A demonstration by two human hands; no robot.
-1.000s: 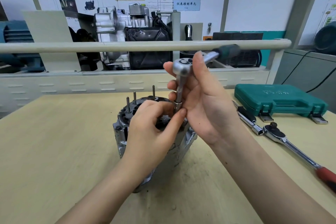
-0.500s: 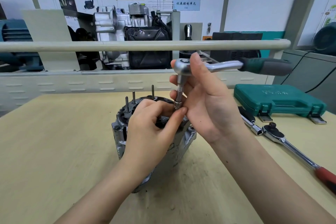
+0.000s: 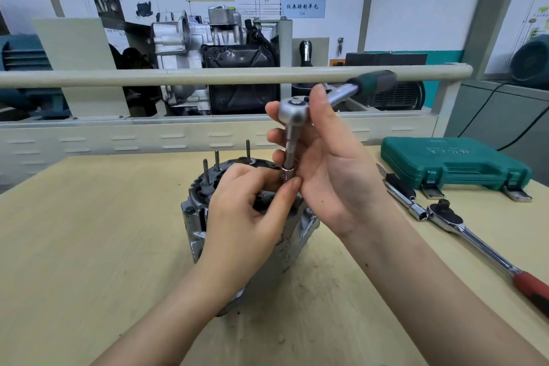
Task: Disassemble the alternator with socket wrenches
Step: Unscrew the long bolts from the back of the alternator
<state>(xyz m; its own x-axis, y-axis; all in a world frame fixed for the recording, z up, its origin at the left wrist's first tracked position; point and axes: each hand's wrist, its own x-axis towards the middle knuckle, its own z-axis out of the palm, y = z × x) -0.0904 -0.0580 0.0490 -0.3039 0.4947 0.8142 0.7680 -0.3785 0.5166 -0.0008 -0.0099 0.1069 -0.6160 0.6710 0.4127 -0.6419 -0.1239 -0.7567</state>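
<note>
The grey metal alternator stands upright on the pale wooden surface. The right hand grips the chrome green-handled socket wrench, held vertical over the alternator's top. The left hand pinches the wrench's socket tip between thumb and fingers.

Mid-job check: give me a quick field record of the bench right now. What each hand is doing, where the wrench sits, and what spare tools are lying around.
workpiece: alternator standing on the wooden table, three studs up
left hand: fingertips pinch the socket at the alternator's top
right hand: holds the green-handled ratchet at its head and extension
ratchet handle: points up and away to the right
spare tools: red-handled ratchet, extension bar, both on the table to the right
case: green tool case, closed
</note>
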